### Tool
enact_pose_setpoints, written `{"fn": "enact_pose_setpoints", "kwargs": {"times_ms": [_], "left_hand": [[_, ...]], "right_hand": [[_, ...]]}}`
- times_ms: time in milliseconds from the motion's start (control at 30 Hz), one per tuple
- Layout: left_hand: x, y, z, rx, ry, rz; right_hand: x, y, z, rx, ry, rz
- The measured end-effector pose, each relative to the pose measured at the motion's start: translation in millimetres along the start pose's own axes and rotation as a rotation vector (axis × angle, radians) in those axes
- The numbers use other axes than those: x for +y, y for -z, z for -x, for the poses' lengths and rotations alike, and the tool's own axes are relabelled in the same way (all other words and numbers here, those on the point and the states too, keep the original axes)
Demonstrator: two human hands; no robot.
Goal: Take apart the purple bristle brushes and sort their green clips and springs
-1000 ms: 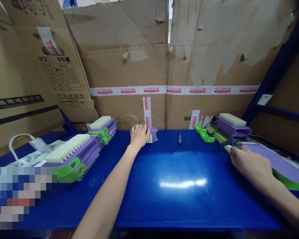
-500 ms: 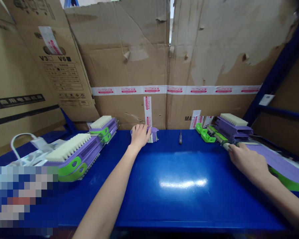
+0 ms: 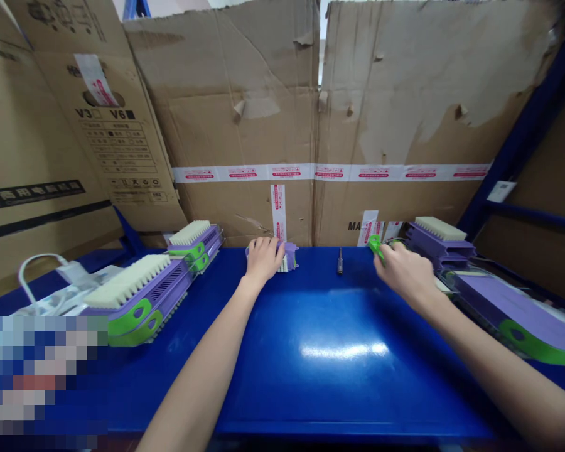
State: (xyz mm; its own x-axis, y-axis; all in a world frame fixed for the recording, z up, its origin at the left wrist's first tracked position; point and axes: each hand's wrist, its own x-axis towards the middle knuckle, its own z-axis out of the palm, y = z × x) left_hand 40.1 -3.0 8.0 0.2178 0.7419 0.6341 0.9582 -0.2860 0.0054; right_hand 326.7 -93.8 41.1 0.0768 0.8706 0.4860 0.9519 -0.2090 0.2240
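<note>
1. Take the screwdriver [image 3: 339,260] as your landmark: there is one, lying on the blue tabletop [image 3: 263,389]. To its left you have one small purple bristled piece [image 3: 289,256] and, farther left, two stacks of bristled brushes, the near stack [image 3: 136,301] and the far stack [image 3: 196,242]. To its right sit one purple block [image 3: 439,242] topped with pale bristles and one long purple-and-green piece [image 3: 522,307].
2. Your left hand [image 3: 265,258], left of the screwdriver, lies over the small bristled piece with its fingers bent — you cannot tell how firmly they hold.
3. Your right hand [image 3: 407,270], right of the screwdriver, has its fingers curled at a green part [image 3: 375,243]; whether they grip it is unclear.
4. Against the earlier frames, your right hand has come in from farther right, nearer the screwdriver, baring the long piece's green end and its hole. Your left hand has stayed put.
5. Your right hand covers the second green part seen before. The small bristled piece is partly under your left hand, and the long piece — right of the screwdriver — is cut off by the frame edge.
</note>
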Motion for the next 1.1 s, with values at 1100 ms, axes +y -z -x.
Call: {"fn": "enact_pose_setpoints", "kwargs": {"times_ms": [1100], "left_hand": [[-8,2.3,-6,-0.225,0.251,0.736]], "right_hand": [[-97,-48,-21,0.052,0.441,-0.988]]}}
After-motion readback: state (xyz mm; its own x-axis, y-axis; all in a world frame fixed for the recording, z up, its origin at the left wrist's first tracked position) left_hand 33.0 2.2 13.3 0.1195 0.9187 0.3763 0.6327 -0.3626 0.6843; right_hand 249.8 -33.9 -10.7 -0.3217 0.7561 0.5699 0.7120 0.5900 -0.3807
